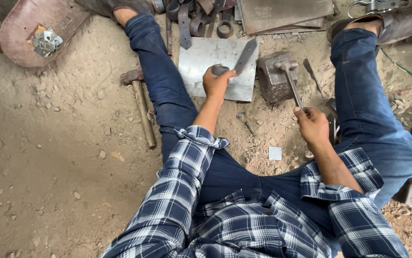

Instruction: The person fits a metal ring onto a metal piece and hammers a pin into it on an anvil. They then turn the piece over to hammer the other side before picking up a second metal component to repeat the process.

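The person sits on the sandy floor (48,157) with legs spread, in jeans and a rolled-sleeve plaid shirt. The left hand (217,83) is closed around a flat grey metal bar (245,57), which slants up toward one o'clock from the fist, above a steel sheet (206,59) lying flat on the floor between the knees. The right hand (312,126) is closed around the handle of a hammer (289,76); the handle runs up toward eleven o'clock and the head sits on or just over a rusty block (273,83), though I cannot tell if they touch. The block stands just beside the sheet, at its three o'clock edge. A second hammer (141,107) with a wooden handle lies on the floor at nine o'clock of the left leg, close against it. At twelve o'clock, past the sheet, lies a heap of dark rings and straps (196,19). Far off at ten o'clock a rounded reddish plate (19,43) carries a few small bright brackets (45,40). A small pale square (274,153) lies in the sand between the thighs.
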